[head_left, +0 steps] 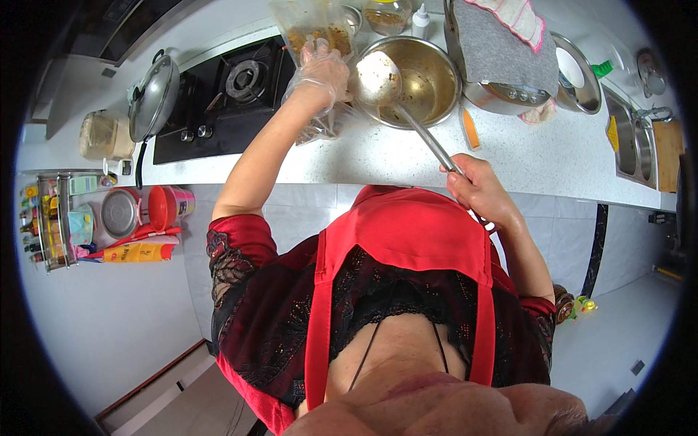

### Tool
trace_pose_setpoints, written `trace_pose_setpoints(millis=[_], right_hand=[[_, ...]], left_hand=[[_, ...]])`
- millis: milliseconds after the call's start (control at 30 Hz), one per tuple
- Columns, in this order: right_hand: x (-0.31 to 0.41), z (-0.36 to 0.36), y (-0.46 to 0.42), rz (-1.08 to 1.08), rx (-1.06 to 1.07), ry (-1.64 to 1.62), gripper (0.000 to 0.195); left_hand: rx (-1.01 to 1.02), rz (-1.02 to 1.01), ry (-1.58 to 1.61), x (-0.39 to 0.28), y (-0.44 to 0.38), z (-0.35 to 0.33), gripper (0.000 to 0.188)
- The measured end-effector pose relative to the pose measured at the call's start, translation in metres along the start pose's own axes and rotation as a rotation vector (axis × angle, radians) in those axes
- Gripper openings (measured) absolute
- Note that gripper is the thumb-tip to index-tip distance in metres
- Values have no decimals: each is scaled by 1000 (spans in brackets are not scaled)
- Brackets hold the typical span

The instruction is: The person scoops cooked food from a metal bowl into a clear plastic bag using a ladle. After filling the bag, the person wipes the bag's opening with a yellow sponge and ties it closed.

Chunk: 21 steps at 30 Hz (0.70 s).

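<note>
My left hand (323, 68), in a clear plastic glove, is at the near side of a clear plastic bag or container (284, 16) holding reddish-brown food pieces. Its fingers overlap the food; whether they grip anything is unclear. Crumpled clear plastic (327, 124) lies just below that wrist. My right hand (475, 188) is closed around the metal handle of a large ladle (376, 76). The ladle's shiny bowl, with bits of food on it, is over the left side of a stainless steel basin (433, 82). Brownish residue marks the inside of this basin.
A gas stove (245, 79) and a lidded wok (158, 98) are at left. Right of the basin are an orange-handled tool (470, 128), a cloth-covered cooker (491, 101), another metal basin (591, 90) and a sink (627, 147). Behind stand a jar (387, 22) and a white squeeze bottle (420, 23).
</note>
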State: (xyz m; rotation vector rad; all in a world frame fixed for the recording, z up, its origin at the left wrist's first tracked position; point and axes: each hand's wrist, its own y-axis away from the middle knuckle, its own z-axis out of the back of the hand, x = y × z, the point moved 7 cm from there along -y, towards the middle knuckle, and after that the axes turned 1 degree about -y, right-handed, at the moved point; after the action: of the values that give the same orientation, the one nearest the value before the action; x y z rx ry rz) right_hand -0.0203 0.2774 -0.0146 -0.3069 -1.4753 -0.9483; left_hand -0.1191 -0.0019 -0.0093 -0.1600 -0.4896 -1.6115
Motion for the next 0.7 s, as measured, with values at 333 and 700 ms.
trace_pose_setpoints(millis=[333,700], right_hand=[[8,30,22,583,-464,853,32],[-18,51,30,499,-613,1100,29]], left_hand=[[-123,96,-46,11,-2,-2,57],[53,-146,276,22,1,2,27]])
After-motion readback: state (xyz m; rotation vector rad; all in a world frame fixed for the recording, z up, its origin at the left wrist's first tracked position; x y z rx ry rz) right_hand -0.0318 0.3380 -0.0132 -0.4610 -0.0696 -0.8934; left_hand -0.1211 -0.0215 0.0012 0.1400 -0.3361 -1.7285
